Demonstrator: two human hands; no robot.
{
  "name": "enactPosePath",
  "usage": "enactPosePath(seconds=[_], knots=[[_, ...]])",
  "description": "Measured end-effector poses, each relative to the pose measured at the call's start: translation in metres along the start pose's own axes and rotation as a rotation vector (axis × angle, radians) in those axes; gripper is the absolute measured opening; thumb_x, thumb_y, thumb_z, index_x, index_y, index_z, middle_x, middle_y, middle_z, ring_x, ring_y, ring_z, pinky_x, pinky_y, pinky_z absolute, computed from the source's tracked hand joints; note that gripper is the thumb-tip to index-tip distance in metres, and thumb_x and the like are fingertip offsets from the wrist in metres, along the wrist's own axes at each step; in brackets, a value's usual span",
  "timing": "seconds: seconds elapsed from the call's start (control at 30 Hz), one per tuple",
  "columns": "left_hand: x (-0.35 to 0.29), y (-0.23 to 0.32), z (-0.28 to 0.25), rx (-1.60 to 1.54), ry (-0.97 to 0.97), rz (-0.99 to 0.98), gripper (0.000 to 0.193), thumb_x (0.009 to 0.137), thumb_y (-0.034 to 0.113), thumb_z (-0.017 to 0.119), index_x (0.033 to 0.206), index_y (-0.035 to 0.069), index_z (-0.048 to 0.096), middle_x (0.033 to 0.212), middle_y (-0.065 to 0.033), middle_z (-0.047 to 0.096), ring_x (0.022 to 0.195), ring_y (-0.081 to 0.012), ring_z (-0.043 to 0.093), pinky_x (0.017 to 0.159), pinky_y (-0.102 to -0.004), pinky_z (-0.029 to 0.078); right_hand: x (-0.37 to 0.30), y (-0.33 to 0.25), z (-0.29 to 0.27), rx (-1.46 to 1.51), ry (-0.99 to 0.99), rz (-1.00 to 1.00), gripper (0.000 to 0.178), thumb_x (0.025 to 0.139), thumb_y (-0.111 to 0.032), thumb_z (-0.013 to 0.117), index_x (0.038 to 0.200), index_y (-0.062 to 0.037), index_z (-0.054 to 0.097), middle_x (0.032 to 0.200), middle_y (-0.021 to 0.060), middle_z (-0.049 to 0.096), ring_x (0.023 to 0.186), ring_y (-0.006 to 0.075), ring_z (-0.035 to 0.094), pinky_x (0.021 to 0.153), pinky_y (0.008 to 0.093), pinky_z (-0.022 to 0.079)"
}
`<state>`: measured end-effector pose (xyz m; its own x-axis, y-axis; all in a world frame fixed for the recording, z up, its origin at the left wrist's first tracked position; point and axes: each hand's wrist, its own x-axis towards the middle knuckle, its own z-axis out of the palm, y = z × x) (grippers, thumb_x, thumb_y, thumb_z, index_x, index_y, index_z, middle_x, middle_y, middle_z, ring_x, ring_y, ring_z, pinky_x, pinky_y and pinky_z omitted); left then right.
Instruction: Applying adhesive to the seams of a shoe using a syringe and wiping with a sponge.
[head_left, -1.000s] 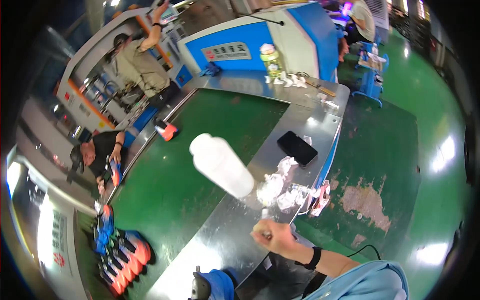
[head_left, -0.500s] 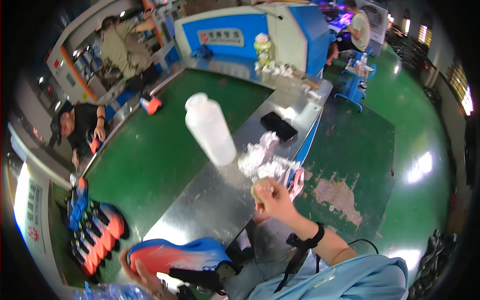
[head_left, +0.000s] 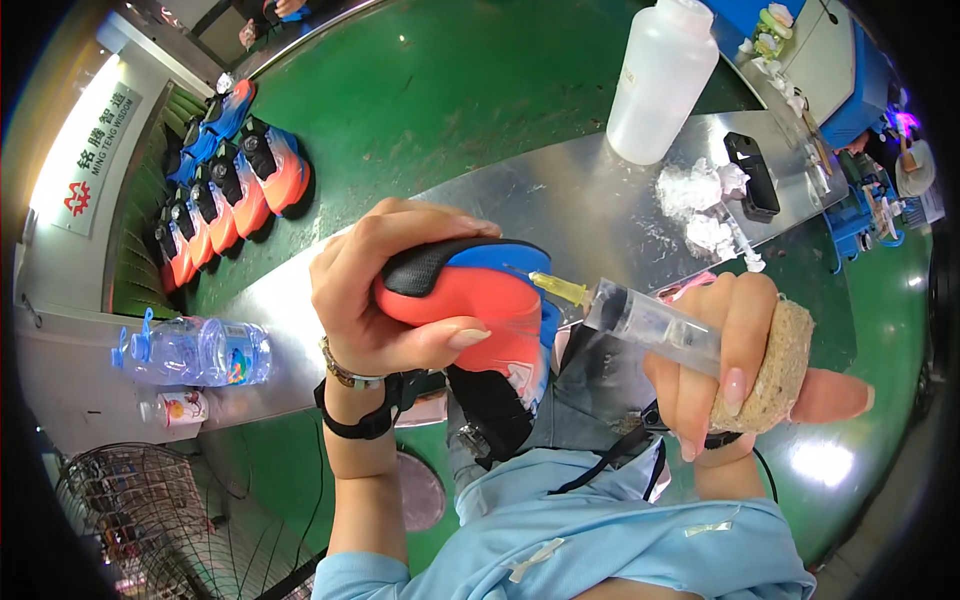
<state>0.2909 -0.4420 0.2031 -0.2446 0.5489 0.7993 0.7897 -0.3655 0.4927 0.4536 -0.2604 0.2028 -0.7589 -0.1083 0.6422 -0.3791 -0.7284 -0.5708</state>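
My left hand (head_left: 370,290) is closed round a shoe (head_left: 465,305) with a red-orange and blue outside and a black textured patch at its end. The shoe is raised in front of me, its black upper hanging downward. In my right hand (head_left: 725,345) is a clear syringe (head_left: 650,325) with a yellow needle hub (head_left: 558,288). The needle's tip is at the blue edge of the shoe; whether it touches, I cannot tell. A rough tan sponge-like block (head_left: 775,370) is also held in the right hand, against the fingers.
Several similar shoes (head_left: 240,180) stand in rows on the green surface at left. A white plastic bottle (head_left: 660,85), crumpled white paper (head_left: 695,195) and a black phone (head_left: 752,178) lie along the metal table edge (head_left: 520,200). Water bottles (head_left: 200,350) are at left, above a wire-guarded fan (head_left: 130,510).
The view has swung down and left. The shoe has come up in my left hand to the middle, and the right hand has moved beside it, the syringe now plainly visible.
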Motion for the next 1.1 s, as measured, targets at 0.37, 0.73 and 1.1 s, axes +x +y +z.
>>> enactPosePath(seconds=[0.37,0.73,1.1], knots=[[0.003,-0.006,0.005,0.032,-0.100,0.042,0.068,0.070,0.051,0.069,0.097,-0.010,0.051,0.083,-0.0227,0.062,0.074,-0.0280,0.063,0.067,-0.0346,0.052,0.009,0.008,-0.004,0.004,0.063,-0.017,0.047,0.088,-0.046,0.051,0.078,0.0000,0.050,0.077,0.0110,0.057,0.046,0.0202,0.060,0.035,0.0250,0.044],[0.002,-0.019,0.001,0.034,-0.001,-0.161,0.075,0.070,0.057,0.064,0.099,-0.010,0.050,0.085,-0.0214,0.061,0.075,-0.0282,0.063,0.067,-0.0355,0.053,-0.013,0.005,-0.006,-0.381,0.476,0.161,0.038,0.061,-0.028,0.079,0.056,0.0005,0.056,0.051,0.0102,0.057,0.040,0.0170,0.054,0.038,0.0222,0.042],[-0.014,-0.044,-0.015,0.005,0.166,-0.338,0.073,0.074,0.056,0.061,0.100,-0.011,0.050,0.087,-0.0223,0.062,0.078,-0.0282,0.064,0.069,-0.0345,0.052,-0.041,0.058,-0.024,-0.371,0.637,0.102,0.073,0.062,-0.081,0.046,0.066,-0.0086,0.053,0.046,0.0023,0.049,0.036,0.0118,0.041,0.060,0.0166,0.038]])
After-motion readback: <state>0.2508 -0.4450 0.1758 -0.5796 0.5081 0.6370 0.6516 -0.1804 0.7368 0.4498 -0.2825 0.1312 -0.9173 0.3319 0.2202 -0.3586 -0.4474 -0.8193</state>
